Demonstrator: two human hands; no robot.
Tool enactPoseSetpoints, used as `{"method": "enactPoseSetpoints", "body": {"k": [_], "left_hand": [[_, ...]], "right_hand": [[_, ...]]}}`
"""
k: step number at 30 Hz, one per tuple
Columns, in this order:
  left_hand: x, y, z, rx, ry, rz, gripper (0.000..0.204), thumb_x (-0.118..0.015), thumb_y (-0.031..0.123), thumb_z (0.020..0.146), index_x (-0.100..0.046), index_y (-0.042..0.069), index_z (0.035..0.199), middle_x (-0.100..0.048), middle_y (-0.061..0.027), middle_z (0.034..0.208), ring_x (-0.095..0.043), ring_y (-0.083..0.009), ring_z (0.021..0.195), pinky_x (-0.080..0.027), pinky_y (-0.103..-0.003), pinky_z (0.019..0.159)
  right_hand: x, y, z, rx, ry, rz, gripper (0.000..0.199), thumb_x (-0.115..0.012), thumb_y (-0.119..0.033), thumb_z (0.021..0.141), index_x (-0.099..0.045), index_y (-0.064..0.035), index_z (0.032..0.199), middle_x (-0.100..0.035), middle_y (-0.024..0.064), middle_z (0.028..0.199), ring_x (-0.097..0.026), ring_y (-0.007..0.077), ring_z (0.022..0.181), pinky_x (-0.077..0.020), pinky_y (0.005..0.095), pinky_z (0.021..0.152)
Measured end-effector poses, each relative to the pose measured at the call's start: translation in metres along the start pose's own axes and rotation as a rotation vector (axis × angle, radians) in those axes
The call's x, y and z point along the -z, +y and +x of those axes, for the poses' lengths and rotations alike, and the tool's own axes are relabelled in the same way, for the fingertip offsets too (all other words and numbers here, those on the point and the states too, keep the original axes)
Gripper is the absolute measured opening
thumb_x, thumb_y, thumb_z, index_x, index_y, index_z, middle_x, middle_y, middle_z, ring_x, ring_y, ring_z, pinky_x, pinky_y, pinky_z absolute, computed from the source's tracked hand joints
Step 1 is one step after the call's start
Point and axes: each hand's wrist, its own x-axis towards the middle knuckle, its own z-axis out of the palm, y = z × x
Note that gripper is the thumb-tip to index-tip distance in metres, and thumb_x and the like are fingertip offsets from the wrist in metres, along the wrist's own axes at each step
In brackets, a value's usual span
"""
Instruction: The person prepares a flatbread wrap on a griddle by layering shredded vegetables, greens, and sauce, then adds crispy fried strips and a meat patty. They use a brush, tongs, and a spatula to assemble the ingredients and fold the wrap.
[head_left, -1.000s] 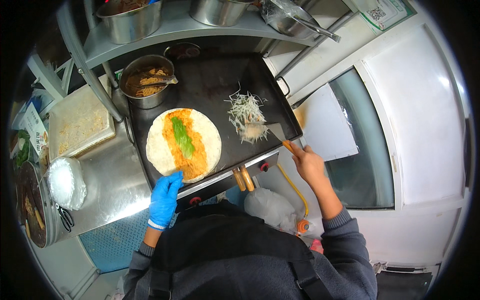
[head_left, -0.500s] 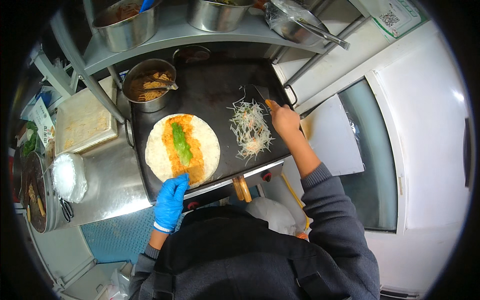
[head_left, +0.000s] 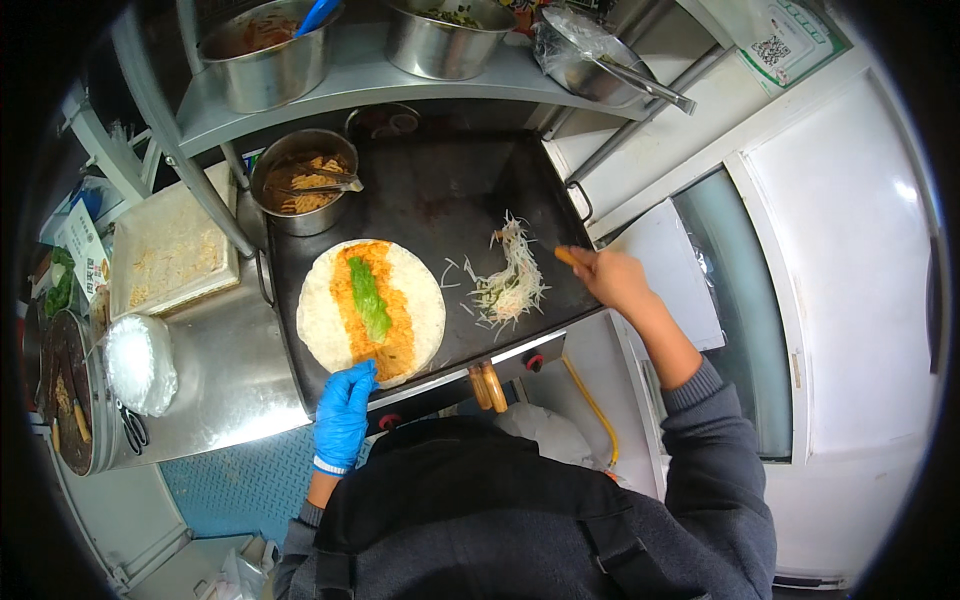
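A round pale flatbread (head_left: 421,300) lies on the black griddle (head_left: 440,180). Down its middle runs a band of orange sauce (head_left: 399,325), topped with a green lettuce leaf (head_left: 368,300). My left hand (head_left: 343,415), in a blue glove, is at the bread's near edge with its fingers pinched together. What those fingertips hold, if anything, is hidden. On the right, my bare right hand (head_left: 613,277) grips the wooden handle of a spatula (head_left: 568,256); its blade is hard to make out. Shredded white vegetables (head_left: 515,290) sit left of that hand in a curved heap.
Behind the bread stands a steel pot (head_left: 305,195) with tongs. Steel bowls (head_left: 265,70) line the shelf (head_left: 350,85) above the griddle. Left are a white board (head_left: 170,250), a plastic-wrapped stack (head_left: 140,365) and scissors (head_left: 132,428). Wooden handles (head_left: 487,387) stick out at the front edge.
My right hand has drawn back toward me and to the right with the spatula. The shredded vegetables are gathered into a narrower, curved heap. My left hand stays at the bread's near edge.
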Motion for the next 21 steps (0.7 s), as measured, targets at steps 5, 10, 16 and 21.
{"method": "enactPoseSetpoints", "body": {"k": [5,10,16,21], "left_hand": [[0.005,-0.004,0.000,-0.034,-0.042,0.018,0.017,-0.057,0.008,0.095,-0.062,0.001,0.110,-0.064,-0.0116,0.108,-0.063,-0.0161,0.090,-0.051,-0.028,0.083],[0.001,-0.008,0.019,-0.004,-0.164,0.108,0.021,-0.057,0.010,0.095,-0.062,0.001,0.114,-0.063,-0.0125,0.111,-0.063,-0.0180,0.096,-0.051,-0.029,0.084],[-0.018,-0.010,0.036,-0.070,-0.234,0.140,0.022,-0.058,0.013,0.094,-0.063,0.002,0.113,-0.064,-0.0153,0.113,-0.063,-0.0247,0.100,-0.049,-0.032,0.088],[-0.032,-0.016,0.047,-0.069,-0.258,0.182,0.024,-0.058,0.016,0.093,-0.062,0.003,0.113,-0.063,-0.0160,0.114,-0.063,-0.0275,0.102,-0.048,-0.033,0.090]], "right_hand": [[-0.038,-0.005,0.066,-0.168,0.066,-0.042,0.031,-0.055,-0.032,0.091,-0.065,-0.0241,0.119,-0.070,0.0122,0.086,-0.067,0.0331,0.078,-0.0534,0.0441,0.069],[-0.037,-0.004,0.002,-0.120,-0.089,-0.041,0.035,-0.058,-0.033,0.089,-0.063,-0.0235,0.122,-0.069,0.0139,0.087,-0.067,0.0340,0.079,-0.0531,0.0436,0.070],[0.000,-0.018,-0.045,-0.084,0.010,-0.013,0.040,-0.058,-0.031,0.089,-0.060,-0.0102,0.123,-0.068,0.0156,0.085,-0.066,0.0341,0.080,-0.0524,0.0446,0.069],[-0.030,-0.069,-0.002,0.097,0.142,-0.079,0.025,-0.057,-0.025,0.087,-0.062,-0.0045,0.100,-0.066,0.0156,0.077,-0.067,0.0314,0.071,-0.0522,0.0430,0.059]]}}
